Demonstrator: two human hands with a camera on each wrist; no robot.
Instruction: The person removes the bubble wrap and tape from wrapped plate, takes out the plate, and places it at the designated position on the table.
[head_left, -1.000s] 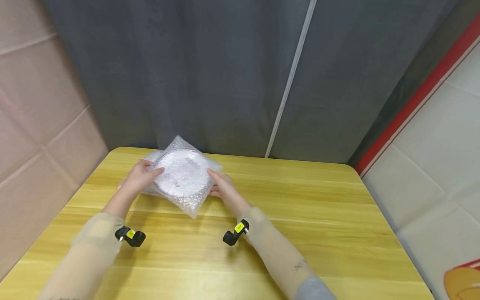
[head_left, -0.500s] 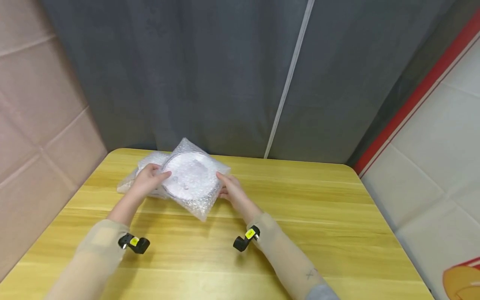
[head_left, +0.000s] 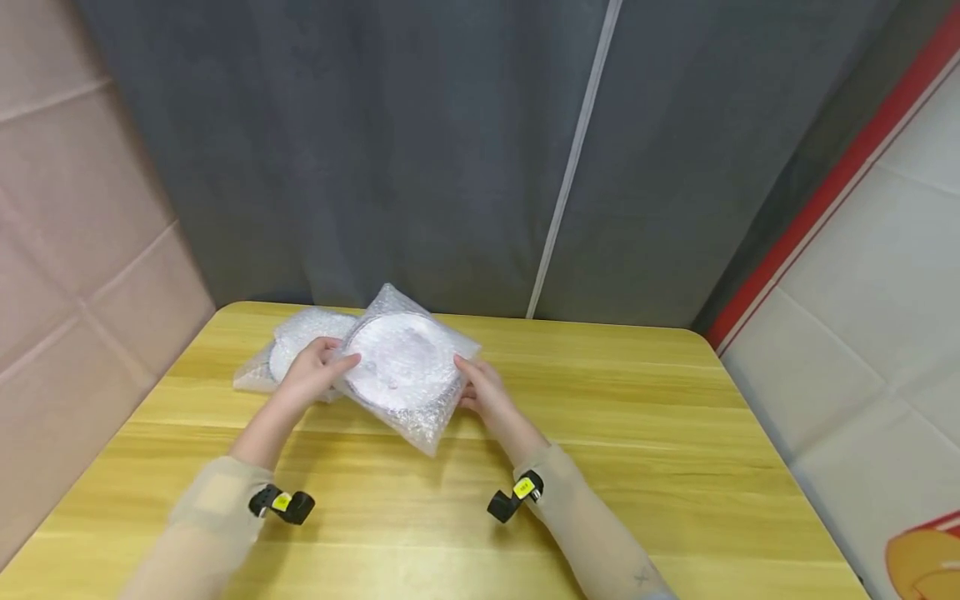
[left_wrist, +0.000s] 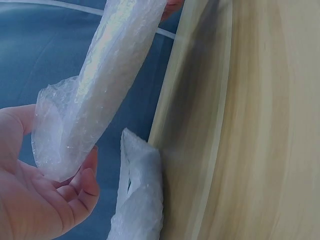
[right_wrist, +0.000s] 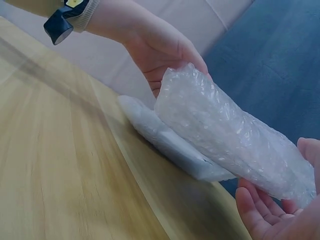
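Both hands grip a clear bubble-wrap pouch [head_left: 405,367] with a round, flat, pale disc like a plate inside. My left hand [head_left: 311,372] pinches its left edge, thumb on top and curled fingers beneath. At the opposite edge my right hand [head_left: 489,396] pinches it the same way, as the right wrist view shows with curled fingers [right_wrist: 257,207] under the wrap. The pouch is held above the table, apart from it. A second bubble-wrapped package [head_left: 296,337] lies on the table behind my left hand, partly hidden; the left wrist view shows this package [left_wrist: 142,192] too.
The wood-grain table [head_left: 600,467] stretches to the right and front. A dark grey curtain [head_left: 420,150] hangs behind its far edge. Pale panels [head_left: 82,250] stand at the left, and a white wall [head_left: 855,333] with a red stripe at the right.
The held pouch and both hands have moved right and slightly nearer me. More of the second package has come into sight on the left; it stays on the table.
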